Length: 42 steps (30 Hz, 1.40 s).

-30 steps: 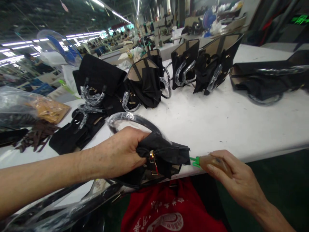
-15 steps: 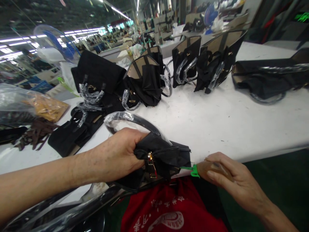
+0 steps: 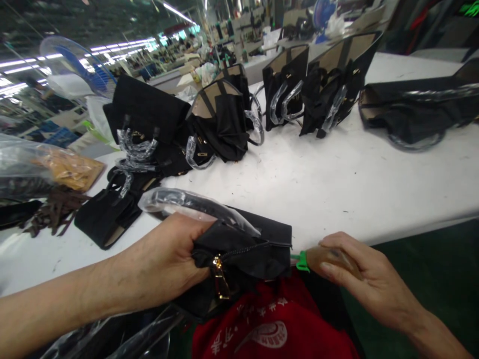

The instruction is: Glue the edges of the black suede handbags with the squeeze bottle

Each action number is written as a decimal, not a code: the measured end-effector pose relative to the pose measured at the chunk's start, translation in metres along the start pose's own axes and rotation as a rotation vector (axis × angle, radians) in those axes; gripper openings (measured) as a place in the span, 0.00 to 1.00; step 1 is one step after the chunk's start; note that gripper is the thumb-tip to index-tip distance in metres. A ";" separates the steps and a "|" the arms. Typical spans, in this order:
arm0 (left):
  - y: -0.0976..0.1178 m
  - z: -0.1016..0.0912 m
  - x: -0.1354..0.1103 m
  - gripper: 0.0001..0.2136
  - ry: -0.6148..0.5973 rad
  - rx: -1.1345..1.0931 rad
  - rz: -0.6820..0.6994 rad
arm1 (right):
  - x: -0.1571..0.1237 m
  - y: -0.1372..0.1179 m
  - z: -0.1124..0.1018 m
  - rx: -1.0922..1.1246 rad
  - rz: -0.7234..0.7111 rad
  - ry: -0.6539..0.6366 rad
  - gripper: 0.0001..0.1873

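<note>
My left hand [image 3: 175,254] is closed around a black handbag [image 3: 239,257], holding it over the near table edge. A zipper with a gold pull [image 3: 220,279] faces me. The bag's handle [image 3: 198,204], wrapped in clear plastic, arches above my fingers. In my right hand [image 3: 368,276] is a brown squeeze bottle [image 3: 331,259], gripped between thumb and fingers. Its green nozzle [image 3: 302,262] points left at the bag's right edge. The thin tip reaches that edge, and whether it goes inside is hidden.
Several black bags with plastic-wrapped handles, such as this one [image 3: 224,119], stand or lie along the white table [image 3: 318,189]. At left are a plastic-covered orange-brown pack [image 3: 75,167], brown strips [image 3: 56,209] and a blue fan [image 3: 88,65]. Red cloth [image 3: 273,319] covers my lap.
My left hand has shifted the bag slightly left and down, turning its zipper side. The bottle stays nearly in place, while less of its thin tip shows beside the bag.
</note>
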<state>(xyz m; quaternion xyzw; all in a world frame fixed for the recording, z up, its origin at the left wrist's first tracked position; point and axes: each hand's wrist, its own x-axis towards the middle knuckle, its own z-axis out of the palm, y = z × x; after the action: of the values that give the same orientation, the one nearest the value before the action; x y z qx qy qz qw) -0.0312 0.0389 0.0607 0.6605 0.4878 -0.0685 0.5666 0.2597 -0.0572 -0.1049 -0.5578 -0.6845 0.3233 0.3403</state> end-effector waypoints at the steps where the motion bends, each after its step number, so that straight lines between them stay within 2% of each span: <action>1: 0.000 0.000 0.000 0.06 0.012 -0.008 0.021 | 0.000 0.000 0.000 0.013 -0.010 -0.044 0.07; 2: -0.001 -0.001 0.001 0.07 0.020 -0.016 0.038 | 0.000 0.000 -0.001 0.005 -0.031 -0.048 0.07; 5: -0.001 -0.003 0.003 0.08 0.010 -0.029 0.031 | -0.002 0.001 -0.002 -0.101 -0.116 0.089 0.09; 6: -0.001 -0.003 0.003 0.09 0.006 -0.016 0.019 | -0.004 0.002 -0.002 -0.119 -0.140 0.095 0.10; 9: 0.002 -0.004 0.003 0.10 0.036 0.035 0.039 | -0.008 0.005 -0.001 -0.101 -0.189 0.003 0.11; 11: 0.003 -0.004 0.003 0.09 0.054 0.049 0.057 | -0.010 0.006 0.000 -0.128 -0.202 0.029 0.12; 14: 0.003 -0.004 0.003 0.08 0.056 0.092 0.057 | -0.011 0.006 0.000 -0.152 -0.187 0.105 0.13; 17: 0.003 -0.004 0.003 0.07 0.078 0.133 0.080 | -0.010 0.005 0.000 -0.097 -0.186 -0.002 0.11; 18: 0.002 -0.004 0.003 0.07 0.076 0.133 0.087 | -0.010 0.005 0.000 -0.104 -0.186 -0.002 0.11; 22: 0.000 -0.003 0.004 0.08 0.057 0.123 0.099 | -0.010 0.006 0.000 -0.161 -0.169 0.122 0.13; 26: -0.005 -0.002 0.003 0.07 0.092 0.154 0.118 | -0.008 0.003 -0.001 -0.098 -0.144 0.036 0.09; 30: -0.009 -0.001 0.004 0.07 0.088 0.145 0.195 | -0.008 0.001 -0.003 -0.142 -0.128 0.132 0.11; 34: -0.013 0.000 0.005 0.06 0.134 0.165 0.226 | -0.009 0.000 -0.003 -0.069 -0.107 -0.025 0.08; 35: -0.014 0.000 0.005 0.06 0.140 0.167 0.227 | -0.009 0.000 -0.003 -0.083 -0.105 -0.008 0.09; 39: -0.011 0.000 0.006 0.08 0.125 0.186 0.248 | -0.009 -0.001 -0.005 -0.149 -0.072 0.191 0.11; 42: -0.009 0.000 0.006 0.08 0.144 0.202 0.298 | -0.012 -0.005 -0.006 -0.061 0.013 0.130 0.10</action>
<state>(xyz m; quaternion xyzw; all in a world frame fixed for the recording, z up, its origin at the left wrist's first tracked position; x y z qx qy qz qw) -0.0346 0.0416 0.0506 0.7821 0.4147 0.0148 0.4649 0.2631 -0.0695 -0.0986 -0.5920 -0.6671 0.2675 0.3647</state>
